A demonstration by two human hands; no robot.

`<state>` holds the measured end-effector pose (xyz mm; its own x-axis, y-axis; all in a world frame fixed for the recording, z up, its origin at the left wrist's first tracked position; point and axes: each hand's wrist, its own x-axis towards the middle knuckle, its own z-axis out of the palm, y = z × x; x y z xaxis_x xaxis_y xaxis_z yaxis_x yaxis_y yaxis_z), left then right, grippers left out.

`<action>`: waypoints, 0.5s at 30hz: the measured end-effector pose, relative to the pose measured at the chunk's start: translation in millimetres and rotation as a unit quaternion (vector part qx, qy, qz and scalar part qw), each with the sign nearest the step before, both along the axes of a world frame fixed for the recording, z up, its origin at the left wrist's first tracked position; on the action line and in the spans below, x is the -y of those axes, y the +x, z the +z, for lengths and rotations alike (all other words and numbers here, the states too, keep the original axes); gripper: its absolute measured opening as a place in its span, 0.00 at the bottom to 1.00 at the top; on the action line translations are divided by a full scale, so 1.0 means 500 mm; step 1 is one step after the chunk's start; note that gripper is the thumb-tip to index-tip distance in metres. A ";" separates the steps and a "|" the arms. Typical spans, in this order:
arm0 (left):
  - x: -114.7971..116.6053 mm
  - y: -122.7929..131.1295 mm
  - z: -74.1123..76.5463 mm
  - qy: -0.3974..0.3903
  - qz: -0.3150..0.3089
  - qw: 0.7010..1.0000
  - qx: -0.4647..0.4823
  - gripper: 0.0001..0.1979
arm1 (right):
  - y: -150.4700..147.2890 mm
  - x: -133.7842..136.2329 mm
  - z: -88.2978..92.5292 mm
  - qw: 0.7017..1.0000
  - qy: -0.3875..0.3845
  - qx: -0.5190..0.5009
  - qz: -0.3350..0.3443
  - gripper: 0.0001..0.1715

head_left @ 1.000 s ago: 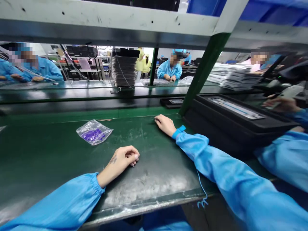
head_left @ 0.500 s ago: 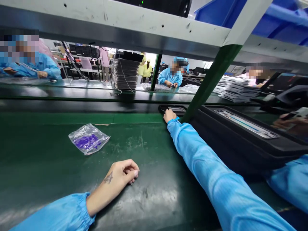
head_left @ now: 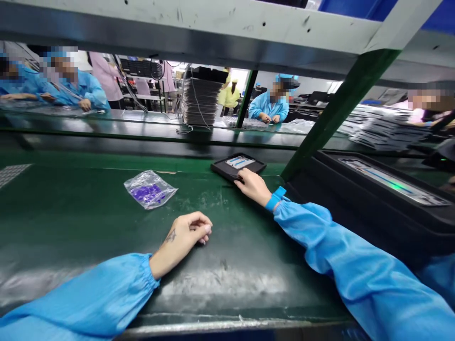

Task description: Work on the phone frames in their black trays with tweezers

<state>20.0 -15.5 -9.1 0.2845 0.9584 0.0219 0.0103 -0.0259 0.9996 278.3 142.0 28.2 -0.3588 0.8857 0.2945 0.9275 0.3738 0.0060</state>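
Observation:
My right hand point(head_left: 253, 186), in a blue sleeve and with a blue band at the wrist, grips the near right edge of a shallow black tray point(head_left: 221, 167). In the tray lies a flat pale part with a blue stripe point(head_left: 240, 162). My left hand point(head_left: 186, 237) hovers low over or rests on the green work surface point(head_left: 227, 279), its fingers curled in toward the thumb, and nothing shows in them. Beyond it lies a clear plastic bag point(head_left: 151, 189) of small purple pieces.
On the right stands a large black stack of trays point(head_left: 320, 208), with a similar striped part point(head_left: 391, 182) on top. A green slanted post point(head_left: 341, 109) and a white shelf beam point(head_left: 199, 28) cross ahead. Several co-workers sit beyond, near a tall stack of trays point(head_left: 201, 99).
My right hand has drawn the black tray nearer and leftward, away from the green post. My view has shifted to the right. The left hand keeps its curled pose.

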 end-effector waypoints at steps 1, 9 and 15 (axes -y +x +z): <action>0.000 -0.005 0.014 0.014 0.026 1.000 0.012 0.10 | -0.005 0.024 0.000 1.000 0.002 -0.008 0.027 0.06; -0.007 -0.068 0.107 0.121 0.156 0.977 0.084 0.13 | -0.002 0.242 0.008 0.969 -0.025 -0.073 0.234 0.07; -0.014 -0.079 0.102 0.055 0.128 0.983 0.120 0.14 | 0.017 0.416 0.005 0.932 -0.057 -0.078 0.348 0.08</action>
<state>-19.5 -8.3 42.0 0.0092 0.9861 0.1662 -0.2061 -0.1607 0.9652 286.6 -66.1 30.6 -0.8197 0.4823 0.3089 0.4456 0.8759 -0.1851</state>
